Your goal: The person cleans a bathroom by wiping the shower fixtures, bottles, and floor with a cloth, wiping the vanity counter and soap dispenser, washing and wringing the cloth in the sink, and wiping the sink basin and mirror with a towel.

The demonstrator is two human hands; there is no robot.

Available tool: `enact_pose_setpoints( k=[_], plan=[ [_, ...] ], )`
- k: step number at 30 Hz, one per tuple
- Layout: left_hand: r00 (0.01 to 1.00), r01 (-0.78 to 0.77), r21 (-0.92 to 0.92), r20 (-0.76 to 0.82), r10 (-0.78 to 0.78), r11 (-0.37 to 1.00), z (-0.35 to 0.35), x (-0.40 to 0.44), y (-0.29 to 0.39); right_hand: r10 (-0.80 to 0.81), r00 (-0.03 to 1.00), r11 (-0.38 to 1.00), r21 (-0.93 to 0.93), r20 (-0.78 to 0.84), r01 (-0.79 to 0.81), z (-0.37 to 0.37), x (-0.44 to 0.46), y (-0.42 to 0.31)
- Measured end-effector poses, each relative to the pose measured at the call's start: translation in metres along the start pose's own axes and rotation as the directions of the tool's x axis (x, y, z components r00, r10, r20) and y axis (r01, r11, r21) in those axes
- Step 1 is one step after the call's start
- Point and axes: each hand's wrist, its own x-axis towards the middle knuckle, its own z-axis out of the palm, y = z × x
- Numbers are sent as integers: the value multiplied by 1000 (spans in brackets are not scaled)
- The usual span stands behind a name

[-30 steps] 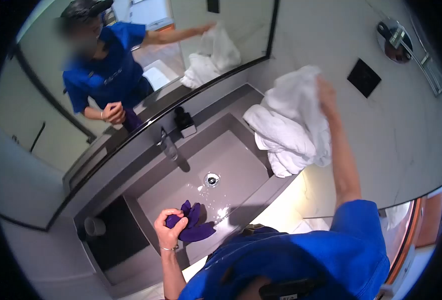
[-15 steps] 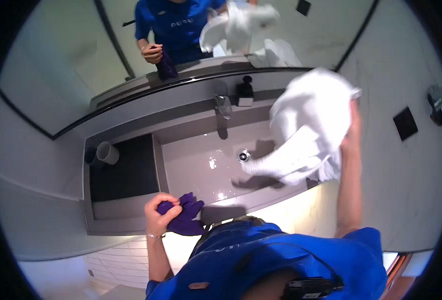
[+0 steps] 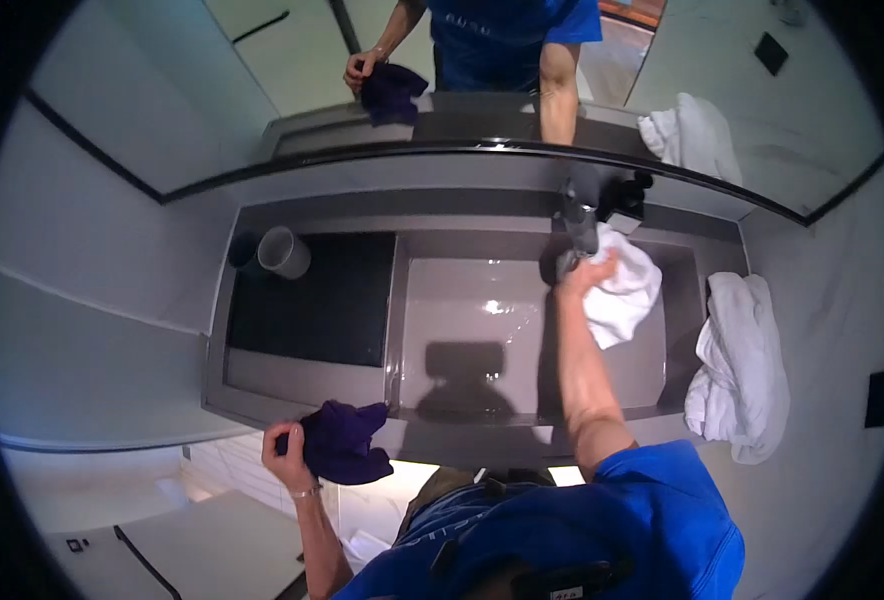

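Crumpled purple cloth (image 3: 342,442) hangs from my left hand (image 3: 287,458), whose fingers are closed on it near the front left edge of the counter. My right hand (image 3: 588,274) reaches across the sink (image 3: 452,300) and grips a white towel (image 3: 624,295). This towel is bunched right by the faucet (image 3: 582,228), and part of it drapes down over the basin. Whether it touches the faucet I cannot tell exactly. Wet glints show on the basin floor.
Another white towel (image 3: 742,365) lies heaped on the counter's right end. Behind the basin, beside the faucet, stands a black dispenser (image 3: 630,192). Two cups, one a pale cup (image 3: 284,253), stand on a dark mat (image 3: 307,310) at left. A mirror (image 3: 502,120) runs along the back.
My right hand has brought the white towel from above the basin's right side down and left to the faucet. The purple cloth stays in my left hand. My view has shifted.
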Motion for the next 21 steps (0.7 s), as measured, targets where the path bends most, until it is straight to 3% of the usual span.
enact_pose_setpoints(
  k=[1, 2, 3, 4, 5, 6, 7, 8, 9, 10, 11, 12, 13, 14, 15, 16, 17, 18, 19, 21],
  plan=[
    [999, 22, 5, -24, -22, 1000, 7, 1, -6, -78, 960, 835, -509, 269, 210, 15, -39, -7],
    [999, 7, 49, -36, -5, 999, 14, 3, -23, -24, 970, 797, -581, 243, 165, 14, -65, 40],
    [999, -14, 90, -49, 18, 996, 15, 7, -39, -82, 954, 717, -647, 288, 257, 29, -110, 59],
    [998, -5, 96, -62, 11, 995, 15, 9, -40, -45, 908, 778, -556, 416, 293, 47, -150, 67],
    [997, 31, 70, -73, -26, 997, 15, 10, -40, -152, 700, 670, -448, 697, 592, 53, -182, 83],
    [994, 76, 47, -80, -72, 996, 13, 6, -37, 55, 518, 754, -376, 854, 539, 72, -218, 45],
    [992, 87, 63, -95, -81, 994, 15, 4, -36, 44, 491, 543, -433, 870, 719, 92, -231, 13],
    [994, 70, 88, -90, -62, 994, 16, 6, -36, 167, 458, 760, -410, 873, 505, 89, -229, 36],
    [996, 51, 101, -83, -42, 994, 20, 6, -35, 268, 392, 893, -380, 880, 242, 78, -207, 60],
    [994, 63, 114, -100, -52, 992, 17, 10, -34, 321, 240, 886, -380, 916, 265, 68, -187, 72],
    [994, 82, 86, -83, -75, 993, 16, 9, -37, 624, 79, 781, -625, 777, -20, 56, -176, 66],
    [996, 75, 59, -57, -72, 995, 20, 16, -36, 371, 23, 909, -369, 928, 193, 40, -178, 74],
    [994, 86, 57, -67, -82, 995, 22, 20, -32, 99, -93, 928, -58, 991, 369, 18, -185, 76],
    [994, 112, 86, -14, -111, 990, 24, 20, -31, 62, -181, 924, 12, 981, 381, -4, -198, 72],
    [989, 128, 126, 53, -135, 984, 26, 23, -27, 354, -186, 931, -327, 917, 160, -25, -214, 51],
    [988, 139, 125, 45, -146, 982, 32, 23, -23, 364, -365, 929, -308, 857, 204, -57, -223, 53],
    [987, 57, 193, 140, -85, 980, 37, 28, -22, 370, -499, 911, -410, 783, 33, -84, -240, 44],
    [971, -37, 253, 239, -25, 967, 45, 34, -20, 664, -512, 747, -453, 544, 487, -47, -248, -26],
    [971, -39, 245, 239, -21, 969, 51, 42, -14, 666, -509, 745, -449, 546, 493, -28, -238, -41],
    [911, 148, 226, 347, -222, 963, 49, 55, 5, 790, -492, 601, -626, 367, 497, 13, -211, -52]
  ],
)
